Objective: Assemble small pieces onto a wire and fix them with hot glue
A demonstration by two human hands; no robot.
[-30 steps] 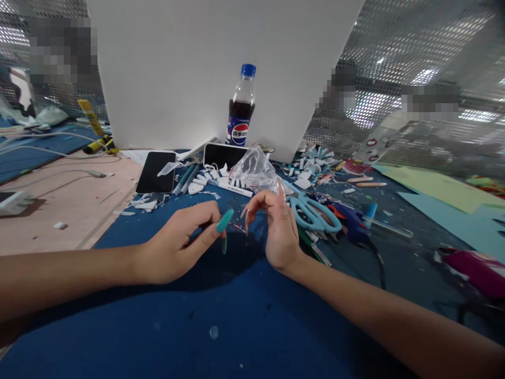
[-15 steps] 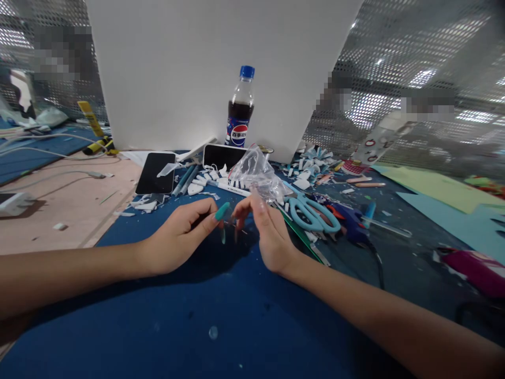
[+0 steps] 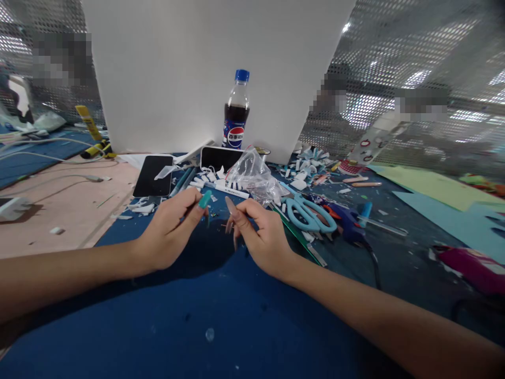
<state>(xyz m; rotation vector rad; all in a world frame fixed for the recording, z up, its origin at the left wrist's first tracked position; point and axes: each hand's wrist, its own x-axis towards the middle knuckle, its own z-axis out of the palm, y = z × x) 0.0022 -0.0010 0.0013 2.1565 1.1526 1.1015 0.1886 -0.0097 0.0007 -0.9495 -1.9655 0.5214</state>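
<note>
Over the blue tabletop (image 3: 205, 305) both of my hands are raised, a small gap between their fingertips. My left hand (image 3: 168, 226) is closed, its thumb against the curled fingers; a long teal nail (image 3: 204, 199) tips the thumb. In my right hand (image 3: 270, 239) the thumb and fingers are also drawn together, with a long pale nail (image 3: 230, 206) pointing up. Anything inside either pinch is too small or hidden to make out. Just beyond the fingers are a white marker (image 3: 232, 190) and a crumpled clear plastic bag (image 3: 254, 176). Light blue scissors (image 3: 310, 213) lie to the right.
A cola bottle (image 3: 235, 113) stands against a white board (image 3: 169, 68). Two phones, one lying dark-screened (image 3: 153, 176), sit among white scraps. On the right are a blue glue gun (image 3: 351, 221), a green ruler (image 3: 298, 237), coloured sheets (image 3: 457, 210) and a magenta object (image 3: 471, 268).
My hands have moved slightly apart, the left one shifting left. My right hand has turned, so its thumb now points up and left. The view has shifted a little.
</note>
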